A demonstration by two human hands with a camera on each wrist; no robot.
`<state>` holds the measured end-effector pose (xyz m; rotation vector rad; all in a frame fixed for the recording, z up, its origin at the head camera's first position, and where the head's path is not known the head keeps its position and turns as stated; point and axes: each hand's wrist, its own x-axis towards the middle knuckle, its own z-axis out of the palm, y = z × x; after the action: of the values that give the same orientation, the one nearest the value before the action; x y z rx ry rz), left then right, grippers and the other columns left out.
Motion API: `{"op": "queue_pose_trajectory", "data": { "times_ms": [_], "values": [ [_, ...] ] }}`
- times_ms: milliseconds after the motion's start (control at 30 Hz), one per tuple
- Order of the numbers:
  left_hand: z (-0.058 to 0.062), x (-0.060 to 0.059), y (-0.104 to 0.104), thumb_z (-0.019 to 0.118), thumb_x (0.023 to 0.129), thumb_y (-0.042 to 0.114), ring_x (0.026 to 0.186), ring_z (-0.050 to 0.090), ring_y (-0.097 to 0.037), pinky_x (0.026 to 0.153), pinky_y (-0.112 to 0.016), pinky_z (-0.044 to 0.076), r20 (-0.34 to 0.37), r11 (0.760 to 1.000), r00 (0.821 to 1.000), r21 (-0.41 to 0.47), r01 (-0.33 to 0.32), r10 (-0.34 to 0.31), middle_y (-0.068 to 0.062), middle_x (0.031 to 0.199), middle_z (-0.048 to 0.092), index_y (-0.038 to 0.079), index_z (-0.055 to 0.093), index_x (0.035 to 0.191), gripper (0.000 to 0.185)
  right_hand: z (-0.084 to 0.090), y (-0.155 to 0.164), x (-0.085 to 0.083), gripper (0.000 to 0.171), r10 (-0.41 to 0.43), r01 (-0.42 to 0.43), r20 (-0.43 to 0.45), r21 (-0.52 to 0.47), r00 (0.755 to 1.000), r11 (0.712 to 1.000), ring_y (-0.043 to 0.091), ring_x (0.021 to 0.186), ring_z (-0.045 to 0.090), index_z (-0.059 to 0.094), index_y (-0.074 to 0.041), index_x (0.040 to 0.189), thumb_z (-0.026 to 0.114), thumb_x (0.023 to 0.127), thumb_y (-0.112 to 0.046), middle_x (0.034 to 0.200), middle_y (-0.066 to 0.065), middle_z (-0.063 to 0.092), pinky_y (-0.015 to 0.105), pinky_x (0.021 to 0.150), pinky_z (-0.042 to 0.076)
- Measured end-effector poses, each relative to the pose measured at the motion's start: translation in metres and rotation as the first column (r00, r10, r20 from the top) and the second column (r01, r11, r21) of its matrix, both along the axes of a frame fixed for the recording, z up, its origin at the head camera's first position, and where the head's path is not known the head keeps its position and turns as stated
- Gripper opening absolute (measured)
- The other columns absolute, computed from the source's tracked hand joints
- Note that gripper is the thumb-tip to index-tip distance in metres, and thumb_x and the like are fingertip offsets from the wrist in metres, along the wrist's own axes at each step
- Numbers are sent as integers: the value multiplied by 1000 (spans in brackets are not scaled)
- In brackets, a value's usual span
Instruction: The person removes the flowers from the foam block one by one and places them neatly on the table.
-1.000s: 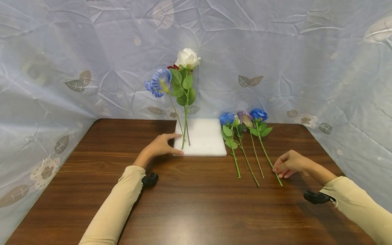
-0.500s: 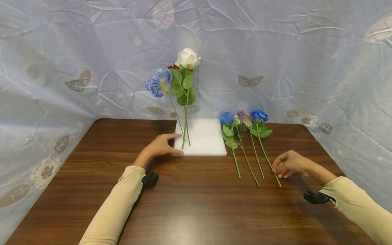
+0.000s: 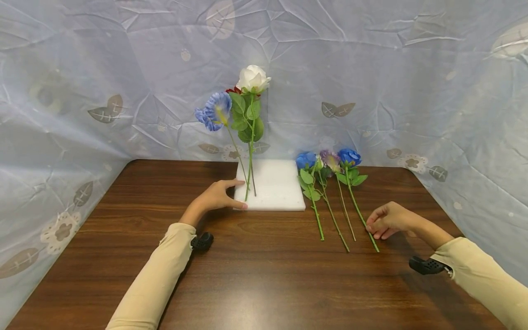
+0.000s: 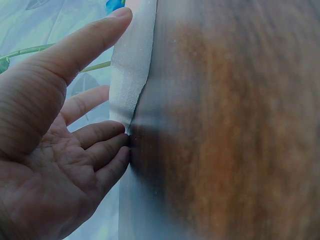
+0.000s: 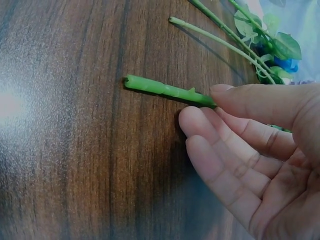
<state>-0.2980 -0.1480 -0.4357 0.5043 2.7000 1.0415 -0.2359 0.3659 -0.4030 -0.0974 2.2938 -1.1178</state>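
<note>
My right hand (image 3: 389, 221) pinches the lower stem of a blue rose (image 3: 349, 156) between thumb and fingers. That rose lies on the table, and its green stem end (image 5: 157, 87) sticks out past the fingertips in the right wrist view. My left hand (image 3: 216, 195) rests against the left side of a white foam block (image 3: 278, 183), thumb at the front edge, fingers spread and nearly straight. From the block rise a white rose (image 3: 253, 79), a light blue ruffled flower (image 3: 217, 111) leaning left, and a dark red flower (image 3: 233, 90) mostly hidden behind leaves.
Left of the held rose lie a purple flower (image 3: 330, 159), a green bud (image 3: 319, 164) on a long stem and another blue rose (image 3: 306, 159), their stems toward me. A patterned grey-blue curtain (image 3: 371, 68) hangs behind the brown wooden table (image 3: 264, 270).
The held rose has shifted very slightly, its stem end a little to the left and its bloom a little to the right. The left hand and the foam block stay in place.
</note>
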Motion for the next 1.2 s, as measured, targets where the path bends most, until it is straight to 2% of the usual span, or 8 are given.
{"op": "queue_pose_trajectory", "data": {
  "times_ms": [367, 633, 833, 1100, 1200],
  "values": [
    [2, 0, 0, 91, 74, 39, 148, 39, -38, 123, -52, 33, -9, 1000, 1000, 6, 6, -6, -21, 155, 48, 14, 54, 149, 87, 10, -7, -6, 19, 19, -19, -22, -3, 1000, 1000, 18, 74, 73, 70, 11, 103, 68, 91, -4, 85, 8, 74, 35, 70, 64],
    [2, 1, 0, 91, 75, 41, 148, 39, -39, 122, -54, 33, -3, 1000, 1000, 8, 8, -8, -22, 155, 47, 14, 53, 150, 88, 16, -22, -16, 23, 53, -55, -57, -20, 997, 998, 21, 78, 74, 70, 11, 107, 69, 94, -8, 95, 14, 76, 38, 75, 64],
    [2, 1, 0, 91, 75, 41, 148, 38, -40, 122, -54, 34, -6, 1000, 1000, 1, 11, -11, -23, 156, 46, 14, 53, 150, 88, 20, -42, -25, 29, 65, -69, -102, -30, 993, 997, 23, 83, 74, 69, 9, 111, 72, 94, -13, 95, 14, 75, 41, 79, 64],
    [5, 2, 1, 91, 75, 39, 149, 37, -40, 122, -54, 34, 0, 1000, 1000, 1, 14, -14, -23, 157, 44, 13, 53, 150, 88, 23, -79, -38, 35, 109, -121, -180, -58, 978, 991, 30, 90, 75, 68, 11, 115, 72, 96, -18, 101, 22, 76, 47, 84, 63],
    [4, 1, 1, 91, 75, 39, 149, 37, -40, 122, -54, 34, -2, 1000, 1000, -1, 14, -14, -23, 157, 44, 13, 53, 150, 88, 21, -93, -44, 36, 99, -116, -195, -79, 976, 990, 33, 92, 75, 67, 11, 117, 73, 95, -17, 104, 23, 76, 47, 86, 63]
  ]
}}
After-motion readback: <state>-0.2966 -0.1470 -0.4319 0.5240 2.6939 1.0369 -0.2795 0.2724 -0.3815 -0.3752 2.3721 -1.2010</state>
